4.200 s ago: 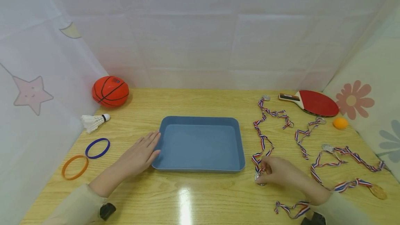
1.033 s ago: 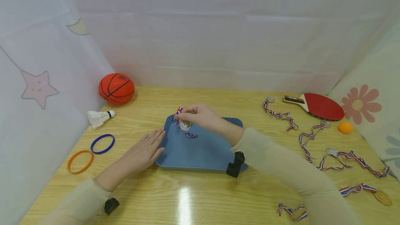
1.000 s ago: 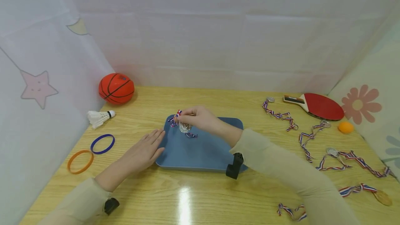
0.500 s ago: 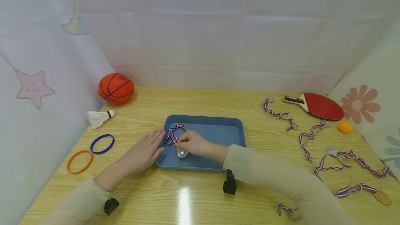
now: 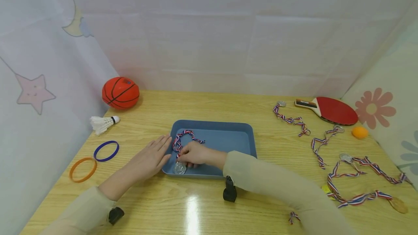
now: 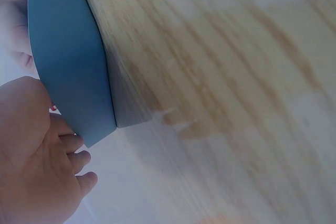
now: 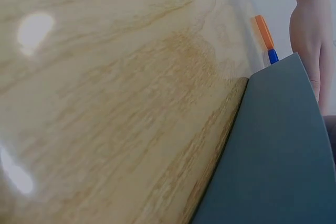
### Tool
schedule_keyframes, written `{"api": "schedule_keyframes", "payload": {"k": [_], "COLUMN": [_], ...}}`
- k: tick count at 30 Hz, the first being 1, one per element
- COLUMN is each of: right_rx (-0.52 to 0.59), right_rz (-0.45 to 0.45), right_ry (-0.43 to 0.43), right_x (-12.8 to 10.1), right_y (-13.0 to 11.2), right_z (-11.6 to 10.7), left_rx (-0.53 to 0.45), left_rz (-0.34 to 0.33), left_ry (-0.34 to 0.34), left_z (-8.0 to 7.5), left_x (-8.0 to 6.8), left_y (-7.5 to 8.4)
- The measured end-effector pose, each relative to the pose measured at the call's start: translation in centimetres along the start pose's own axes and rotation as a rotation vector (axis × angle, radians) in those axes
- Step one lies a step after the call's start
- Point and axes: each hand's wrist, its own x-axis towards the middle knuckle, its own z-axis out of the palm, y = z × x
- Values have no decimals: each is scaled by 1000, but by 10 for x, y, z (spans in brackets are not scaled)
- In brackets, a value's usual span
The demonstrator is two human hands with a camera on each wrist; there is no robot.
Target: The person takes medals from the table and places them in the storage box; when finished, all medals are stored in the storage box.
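In the head view, a silver medal (image 5: 180, 168) lies at the front left corner inside the blue tray (image 5: 213, 123). Its red, white and blue ribbon (image 5: 187, 132) curls up along the tray's left side. My right hand (image 5: 194, 154) pinches the ribbon just above the medal; the exact fingertip contact is partly hidden. My left hand (image 5: 148, 160) rests with straight fingers against the tray's left rim. The left wrist view shows the left hand (image 6: 31, 150) beside the tray wall (image 6: 73, 56). In the right wrist view the tray wall (image 7: 262, 145) appears, but not the right hand.
More ribboned medals lie at right, including a silver one (image 5: 346, 158) and a gold one (image 5: 398, 205). Behind them are a red paddle (image 5: 336, 111) and an orange ball (image 5: 360, 132). A basketball (image 5: 121, 93), shuttlecock (image 5: 103, 123), blue wristband (image 5: 106, 151) and orange wristband (image 5: 83, 169) sit at left.
My right hand has carried the medal from the table's right side into the tray, then drawn it toward the front left corner. A yellow medal's edge now shows beside the right sleeve. The left hand stays.
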Motion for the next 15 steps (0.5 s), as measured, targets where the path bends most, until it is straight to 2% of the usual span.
{"api": "schedule_keyframes", "payload": {"k": [15], "right_rx": [6], "right_rz": [41], "right_ry": [-11], "right_x": [11], "right_y": [-5], "right_z": [6], "left_rx": [-7], "left_rz": [-7], "left_ry": [-4], "left_z": [0], "left_x": [0], "left_y": [0]}}
